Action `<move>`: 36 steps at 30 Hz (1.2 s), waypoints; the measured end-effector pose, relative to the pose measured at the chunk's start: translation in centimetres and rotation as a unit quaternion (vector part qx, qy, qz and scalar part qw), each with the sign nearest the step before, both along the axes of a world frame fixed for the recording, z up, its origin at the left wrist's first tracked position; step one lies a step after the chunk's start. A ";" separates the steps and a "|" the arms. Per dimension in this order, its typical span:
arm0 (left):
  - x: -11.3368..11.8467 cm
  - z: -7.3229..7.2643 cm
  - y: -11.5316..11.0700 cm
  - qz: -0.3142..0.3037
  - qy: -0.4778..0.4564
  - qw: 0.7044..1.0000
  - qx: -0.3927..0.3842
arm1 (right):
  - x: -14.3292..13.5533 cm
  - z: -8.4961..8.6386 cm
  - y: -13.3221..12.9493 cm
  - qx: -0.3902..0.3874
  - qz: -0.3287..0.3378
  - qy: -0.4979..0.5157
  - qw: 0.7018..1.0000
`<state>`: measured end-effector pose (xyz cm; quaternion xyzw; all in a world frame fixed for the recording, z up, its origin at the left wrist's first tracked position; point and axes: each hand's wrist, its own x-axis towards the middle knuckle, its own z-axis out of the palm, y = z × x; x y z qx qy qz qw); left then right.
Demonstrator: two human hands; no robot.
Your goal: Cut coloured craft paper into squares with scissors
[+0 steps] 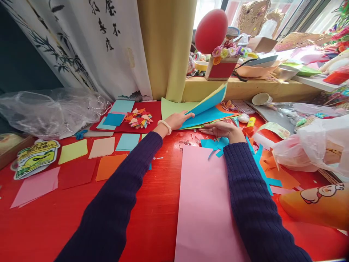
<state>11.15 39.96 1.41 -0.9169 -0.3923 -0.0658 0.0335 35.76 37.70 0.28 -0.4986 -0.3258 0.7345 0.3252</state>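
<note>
A stack of coloured paper sheets (205, 115) lies at the back of the red table, with blue, orange, yellow and green showing. My left hand (176, 120), a beaded bracelet on its wrist, pinches the left side of some upper sheets, which are lifted and folded over to the right. At the stack's near right edge is my right hand (222, 130), fingers stretched out to the left; whether they reach under the sheets I cannot tell. Below it lie blue paper scraps (215, 144) and a long pink sheet (203, 193), partly covered by my right forearm.
Small paper squares, among them a yellow one (73, 151) and an orange one (110, 167), are laid out on the left. A folded paper flower (138, 118) sits on a red sheet. To the right are a glue stick (251, 122), orange scraps (278, 171) and plastic bags (319, 145).
</note>
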 end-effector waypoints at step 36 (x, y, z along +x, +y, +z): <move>0.1 -1.1 0.8 -0.021 0.032 0.999 0.031 | -0.5 0.5 -0.5 -0.004 -0.016 0.010 1.000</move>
